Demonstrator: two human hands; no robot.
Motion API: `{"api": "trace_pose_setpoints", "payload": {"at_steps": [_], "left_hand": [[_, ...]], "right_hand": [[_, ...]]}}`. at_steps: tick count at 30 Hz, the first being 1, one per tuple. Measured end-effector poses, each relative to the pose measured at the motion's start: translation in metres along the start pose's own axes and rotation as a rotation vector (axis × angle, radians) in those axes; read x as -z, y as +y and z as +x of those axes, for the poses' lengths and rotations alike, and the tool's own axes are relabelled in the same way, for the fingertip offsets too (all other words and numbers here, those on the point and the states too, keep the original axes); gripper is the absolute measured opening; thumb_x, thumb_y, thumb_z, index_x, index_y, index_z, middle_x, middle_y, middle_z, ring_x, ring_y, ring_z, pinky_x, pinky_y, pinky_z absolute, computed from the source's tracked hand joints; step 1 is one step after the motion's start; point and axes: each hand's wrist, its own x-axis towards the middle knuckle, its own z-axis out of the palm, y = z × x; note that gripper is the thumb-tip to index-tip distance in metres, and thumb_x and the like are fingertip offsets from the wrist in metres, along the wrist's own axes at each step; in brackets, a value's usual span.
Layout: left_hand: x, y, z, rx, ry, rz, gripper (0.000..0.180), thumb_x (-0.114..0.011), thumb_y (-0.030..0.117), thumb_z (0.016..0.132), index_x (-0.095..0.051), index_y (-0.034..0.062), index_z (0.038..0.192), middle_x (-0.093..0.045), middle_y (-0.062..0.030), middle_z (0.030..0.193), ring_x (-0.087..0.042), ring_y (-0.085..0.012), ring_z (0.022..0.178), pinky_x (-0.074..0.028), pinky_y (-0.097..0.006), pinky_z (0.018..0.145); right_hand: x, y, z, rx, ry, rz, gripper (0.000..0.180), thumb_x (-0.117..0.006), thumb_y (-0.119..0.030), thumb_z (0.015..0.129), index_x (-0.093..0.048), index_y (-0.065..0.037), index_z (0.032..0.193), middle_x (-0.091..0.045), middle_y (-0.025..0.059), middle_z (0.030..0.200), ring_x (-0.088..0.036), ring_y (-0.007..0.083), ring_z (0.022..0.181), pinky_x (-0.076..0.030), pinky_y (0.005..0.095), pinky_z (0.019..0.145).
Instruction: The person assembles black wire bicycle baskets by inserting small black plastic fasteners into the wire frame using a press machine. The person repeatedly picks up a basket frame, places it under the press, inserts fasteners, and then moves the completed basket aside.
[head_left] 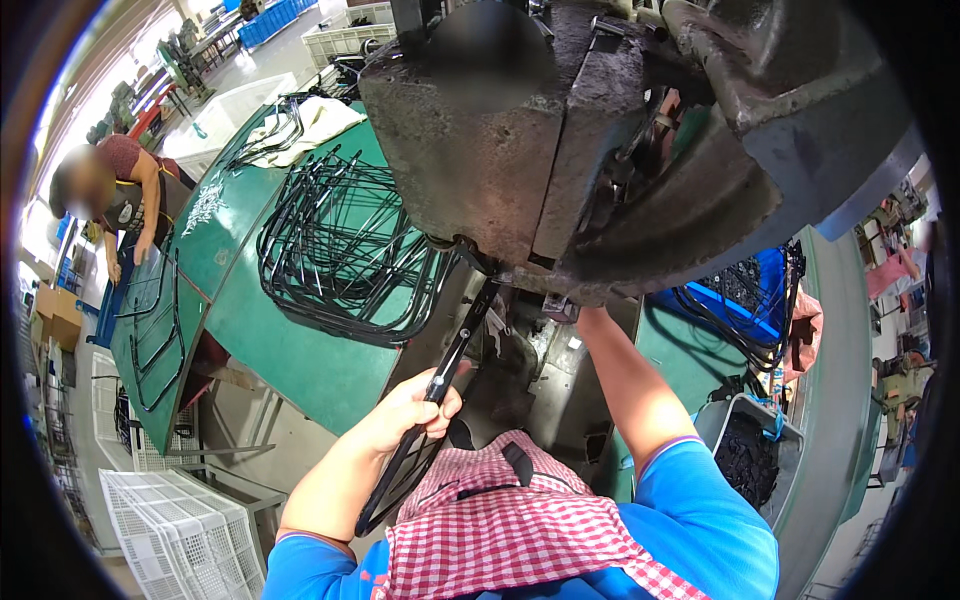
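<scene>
My left hand [418, 408] is closed around a black tubular metal frame [460, 345], holding it at a slant in front of my checked apron. The frame's upper end reaches under the head of a large, worn metal press [480, 160]. Its lower part hangs down beside my left forearm. My right forearm [632, 385] stretches forward beneath the press, and the machine hides that hand and its fingers. Whether the right hand holds anything does not show. On the green table to the left lies a tangled stack of similar black metal frames [340, 250].
A blue bin [745, 295] of small dark parts and a grey bin [745, 455] of black pieces stand at right. White plastic crates [185, 530] are at lower left. Another person [135, 185] leans over the green table [270, 345] at far left, beside more frames.
</scene>
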Motion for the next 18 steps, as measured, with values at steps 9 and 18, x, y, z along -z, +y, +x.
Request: {"api": "trace_pose_setpoints", "payload": {"at_steps": [9, 18], "left_hand": [[0.014, -0.001, -0.002, -0.012, -0.011, -0.014, 0.076, -0.071, 0.034, 0.078, -0.034, 0.0046, 0.138, -0.05, -0.0043, 0.085, -0.041, -0.0101, 0.063, -0.037, -0.023, 0.056], [0.008, 0.001, -0.006, 0.067, -0.043, -0.127, 0.08, -0.069, 0.033, 0.08, -0.027, 0.0039, 0.143, -0.051, -0.0044, 0.085, -0.042, -0.0101, 0.061, -0.037, -0.023, 0.057]], "right_hand": [[0.013, -0.076, -0.019, 0.093, -0.006, -0.04, 0.023, -0.057, -0.006, 0.087, -0.057, -0.003, 0.11, -0.058, 0.0092, 0.111, -0.052, 0.0248, 0.103, -0.041, 0.0376, 0.091], [-0.014, -0.125, -0.008, -0.085, 0.041, 0.429, 0.025, -0.058, -0.011, 0.091, -0.056, -0.004, 0.115, -0.059, 0.0039, 0.112, -0.054, 0.0171, 0.103, -0.042, 0.0319, 0.091]]}}
